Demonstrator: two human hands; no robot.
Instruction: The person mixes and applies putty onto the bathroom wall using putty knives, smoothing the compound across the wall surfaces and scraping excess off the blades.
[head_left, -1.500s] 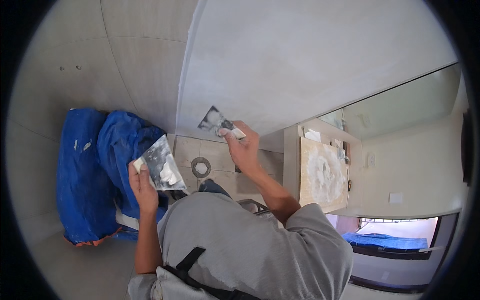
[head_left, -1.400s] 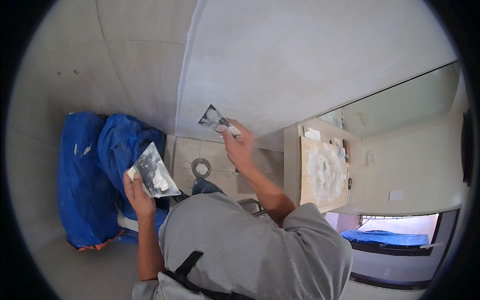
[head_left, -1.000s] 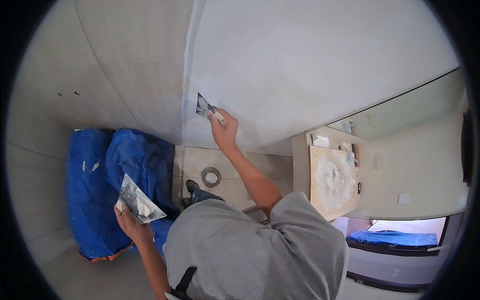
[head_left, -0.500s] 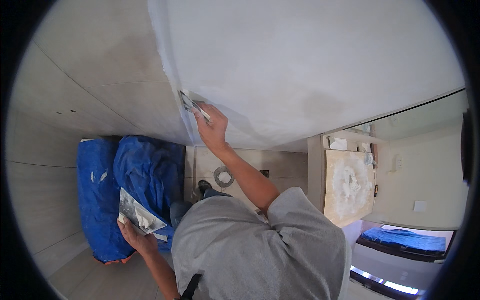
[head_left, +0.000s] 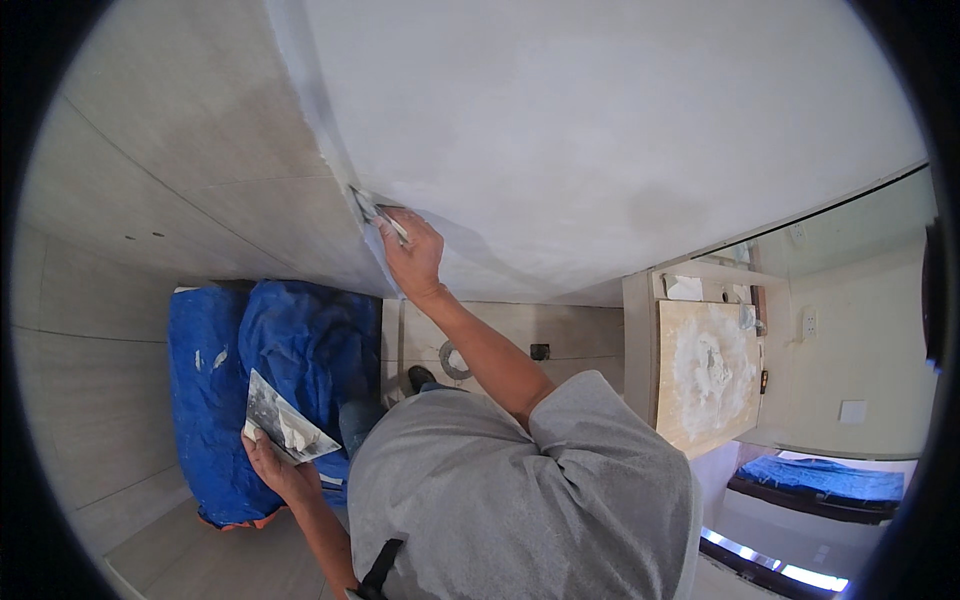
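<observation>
My right hand (head_left: 410, 250) is closed on a putty knife (head_left: 370, 208), its blade held at the vertical corner seam (head_left: 320, 145) between a beige tiled wall (head_left: 190, 120) and a smooth whitish wall (head_left: 620, 120). My fingers hide part of the knife. Low at the left, my left hand (head_left: 270, 465) grips a wide steel plate (head_left: 270, 410) with a lump of white paste on it. The plate is over blue tarp-covered bundles (head_left: 205, 400).
At the right, a powder-stained board (head_left: 680, 385) rests in a recess with small tools and a mirror (head_left: 850, 215) beside it. An opening below shows blue sheeting (head_left: 820, 480). On the tiled floor (head_left: 580, 325) are a round ring (head_left: 455, 360) and a small dark square (head_left: 540, 352).
My right hand has moved left, bringing the knife to the corner seam. My left hand has dropped lower with the plate. The view has shifted, so the room appears displaced.
</observation>
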